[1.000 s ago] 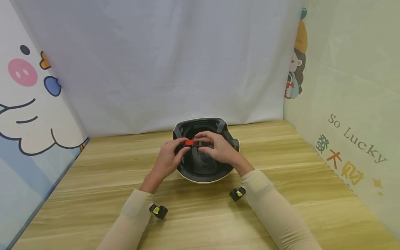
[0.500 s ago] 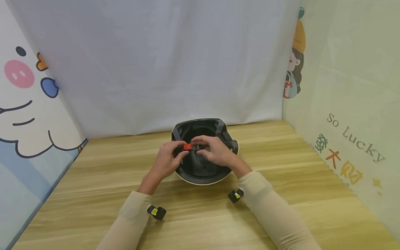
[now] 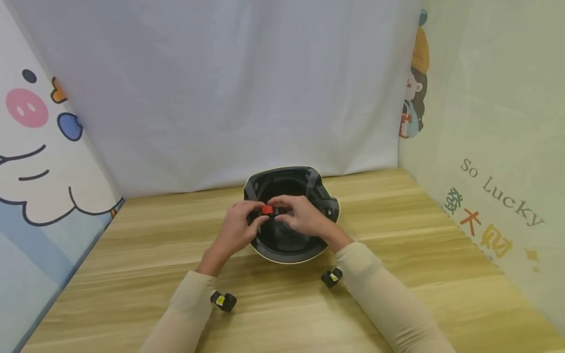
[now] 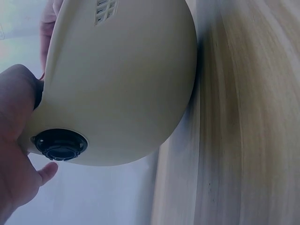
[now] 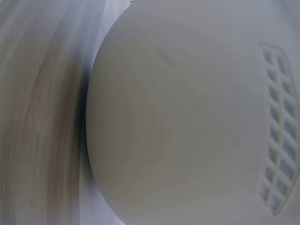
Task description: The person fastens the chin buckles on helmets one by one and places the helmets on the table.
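Note:
A cream helmet (image 3: 289, 256) lies upside down on the table, its black lining facing up. Over the opening, my left hand (image 3: 231, 233) pinches a red buckle piece (image 3: 267, 210) between thumb and fingers. Close on its right, my right hand (image 3: 309, 218) pinches the black strap end, mostly hidden by the fingers. Whether the two buckle parts are joined I cannot tell. In the left wrist view the outer shell (image 4: 122, 84) shows a black round fitting (image 4: 61, 144) beside the left hand (image 4: 16, 140). The right wrist view is filled by the shell (image 5: 178, 117), without the hand.
The wood-grain table (image 3: 132, 255) spreads around the helmet. A pale curtain (image 3: 220, 98) hangs at the back, with printed panels (image 3: 494, 122) along both sides. Small black wrist devices (image 3: 224, 301) stick out from both sleeves.
Both hands have come slightly toward me, bringing the buckle lower over the helmet opening. The right fingers now sit closer to the red piece, narrowing the gap between the hands.

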Tool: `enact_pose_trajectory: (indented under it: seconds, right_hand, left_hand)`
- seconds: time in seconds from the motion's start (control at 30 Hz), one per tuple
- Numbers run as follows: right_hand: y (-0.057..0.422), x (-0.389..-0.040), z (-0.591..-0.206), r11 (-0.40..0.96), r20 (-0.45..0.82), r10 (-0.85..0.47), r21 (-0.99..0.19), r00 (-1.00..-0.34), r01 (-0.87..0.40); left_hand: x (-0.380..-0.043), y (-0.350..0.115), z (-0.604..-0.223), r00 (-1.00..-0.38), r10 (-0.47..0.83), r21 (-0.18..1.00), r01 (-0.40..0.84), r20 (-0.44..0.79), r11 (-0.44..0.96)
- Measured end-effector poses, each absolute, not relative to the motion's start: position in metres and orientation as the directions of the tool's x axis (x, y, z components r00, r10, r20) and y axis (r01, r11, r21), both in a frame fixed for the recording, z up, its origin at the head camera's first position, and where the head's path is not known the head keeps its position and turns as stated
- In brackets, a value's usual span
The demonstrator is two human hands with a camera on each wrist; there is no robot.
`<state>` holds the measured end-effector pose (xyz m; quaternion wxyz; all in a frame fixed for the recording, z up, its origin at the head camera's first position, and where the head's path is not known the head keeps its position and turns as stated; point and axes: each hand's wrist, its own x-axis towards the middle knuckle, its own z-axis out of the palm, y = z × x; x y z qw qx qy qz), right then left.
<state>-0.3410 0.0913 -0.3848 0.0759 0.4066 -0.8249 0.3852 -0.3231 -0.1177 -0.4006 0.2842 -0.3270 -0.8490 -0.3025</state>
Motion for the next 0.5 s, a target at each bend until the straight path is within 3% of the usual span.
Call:
enact_pose_trajectory:
  seconds: [0.5]
  right_hand:
    - [0.0922,-0.3422,-0.3835,0.325,0.468,-0.631,-0.565,-0.619,-0.759]
  left_hand:
    - [-0.3221,-0.1165,-0.4003,-0.610,0.385,0.290,0.725,0.693,0.625]
